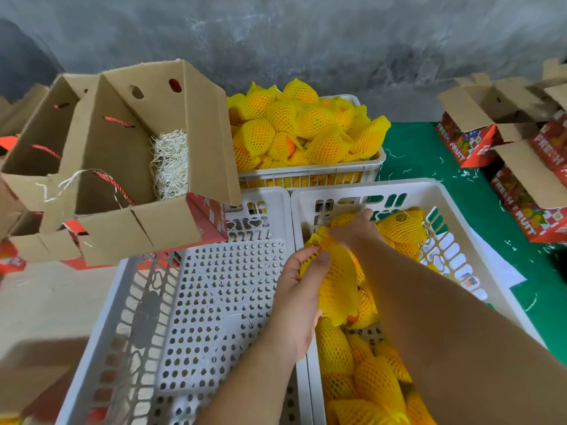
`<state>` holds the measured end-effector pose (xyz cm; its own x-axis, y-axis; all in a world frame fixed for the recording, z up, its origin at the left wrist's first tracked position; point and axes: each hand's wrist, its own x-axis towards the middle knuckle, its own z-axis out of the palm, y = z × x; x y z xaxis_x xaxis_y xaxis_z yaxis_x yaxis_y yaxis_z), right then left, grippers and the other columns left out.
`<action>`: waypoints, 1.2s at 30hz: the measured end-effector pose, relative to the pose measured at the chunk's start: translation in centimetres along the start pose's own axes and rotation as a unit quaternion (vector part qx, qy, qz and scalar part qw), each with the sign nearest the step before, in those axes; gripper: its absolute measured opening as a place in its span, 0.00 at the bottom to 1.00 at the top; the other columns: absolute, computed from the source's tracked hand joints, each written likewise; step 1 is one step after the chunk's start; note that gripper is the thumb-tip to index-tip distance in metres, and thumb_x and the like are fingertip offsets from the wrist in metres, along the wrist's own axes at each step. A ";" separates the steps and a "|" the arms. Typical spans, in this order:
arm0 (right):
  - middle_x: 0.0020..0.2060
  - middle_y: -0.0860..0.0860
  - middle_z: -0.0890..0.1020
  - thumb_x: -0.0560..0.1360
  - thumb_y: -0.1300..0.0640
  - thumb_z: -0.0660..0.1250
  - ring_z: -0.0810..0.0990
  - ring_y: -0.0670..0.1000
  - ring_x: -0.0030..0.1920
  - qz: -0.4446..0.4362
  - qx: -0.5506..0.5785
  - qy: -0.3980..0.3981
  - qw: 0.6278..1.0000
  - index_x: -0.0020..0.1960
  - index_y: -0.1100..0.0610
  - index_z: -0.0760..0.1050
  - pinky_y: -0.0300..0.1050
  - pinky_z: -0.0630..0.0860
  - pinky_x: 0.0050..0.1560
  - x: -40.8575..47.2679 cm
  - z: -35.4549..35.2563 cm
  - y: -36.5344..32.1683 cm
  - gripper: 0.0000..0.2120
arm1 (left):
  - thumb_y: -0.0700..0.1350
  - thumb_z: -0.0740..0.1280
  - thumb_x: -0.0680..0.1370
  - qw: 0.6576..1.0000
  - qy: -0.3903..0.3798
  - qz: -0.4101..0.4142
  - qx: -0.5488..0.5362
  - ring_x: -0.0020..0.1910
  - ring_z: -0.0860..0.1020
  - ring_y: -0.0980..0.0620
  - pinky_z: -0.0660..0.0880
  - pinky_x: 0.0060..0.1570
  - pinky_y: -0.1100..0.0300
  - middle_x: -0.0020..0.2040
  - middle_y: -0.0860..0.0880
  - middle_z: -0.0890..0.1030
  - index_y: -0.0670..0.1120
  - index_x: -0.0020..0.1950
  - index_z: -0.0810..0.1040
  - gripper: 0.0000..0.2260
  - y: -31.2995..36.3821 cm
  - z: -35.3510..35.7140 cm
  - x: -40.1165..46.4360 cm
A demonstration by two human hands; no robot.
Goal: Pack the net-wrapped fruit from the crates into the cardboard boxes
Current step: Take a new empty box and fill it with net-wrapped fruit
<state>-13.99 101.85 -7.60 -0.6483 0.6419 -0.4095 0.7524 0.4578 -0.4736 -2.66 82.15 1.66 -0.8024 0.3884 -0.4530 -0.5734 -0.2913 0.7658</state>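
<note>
Far left: an open cardboard box, brown inside and red-printed outside, sits tilted with flaps up. Its inner divider carries red rope handles, and a wad of pale shredded paper fills the right compartment. The box's near right corner overlaps the far left corner of an empty white perforated crate.

Centre, far side: a white crate against the grey wall, heaped above its rim with fruit in yellow foam netting.

Centre right, near: a second white crate touches the empty one along their long sides; wrapped fruit lies on its floor, most of it at the near end.

Left hand: reaches over the shared rims, fingers curled around a net-wrapped fruit held above the crate floor, loose net edge hanging below the palm.

Right hand: further in, just beyond the left, fingers bent down onto the yellow netting at the top of the same fruit, apparently pinching it. The right forearm crosses the crate diagonally and hides part of the fruit beneath.

Right: green floor strewn with paper shreds; several open red boxes printed "FRESH FRUIT" stand well apart from the crates.
</note>
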 end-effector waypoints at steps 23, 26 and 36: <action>0.58 0.41 0.84 0.71 0.38 0.76 0.84 0.44 0.56 -0.312 0.342 0.058 0.884 0.72 0.41 0.68 0.49 0.83 0.52 -34.3 4.9 -1.5 0.33 | 0.58 0.72 0.74 0.966 0.029 0.207 0.154 0.46 0.85 0.53 0.79 0.38 0.61 0.48 0.52 0.86 0.58 0.49 0.84 0.07 10.8 -15.6 -11.7; 0.55 0.41 0.84 0.69 0.44 0.77 0.84 0.44 0.54 -0.305 0.359 0.069 0.879 0.69 0.43 0.71 0.56 0.82 0.53 -40.4 11.7 -5.8 0.30 | 0.55 0.73 0.73 0.962 0.044 0.212 0.165 0.41 0.83 0.52 0.78 0.36 0.58 0.44 0.50 0.86 0.56 0.48 0.84 0.07 13.3 -23.4 -15.1; 0.66 0.30 0.72 0.72 0.48 0.78 0.74 0.35 0.65 -0.324 0.246 0.062 0.911 0.74 0.45 0.66 0.33 0.72 0.63 -58.5 29.2 -19.8 0.36 | 0.65 0.74 0.58 0.968 0.075 0.024 0.239 0.58 0.80 0.42 0.84 0.42 0.51 0.57 0.46 0.80 0.64 0.51 0.76 0.23 21.9 -51.6 -24.6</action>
<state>5.63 37.30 2.98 -0.8968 0.4132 0.1580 0.0522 0.4535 -0.8897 -4.05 21.15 6.06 -0.8615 0.2421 -0.4464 -0.4225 0.1459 0.8945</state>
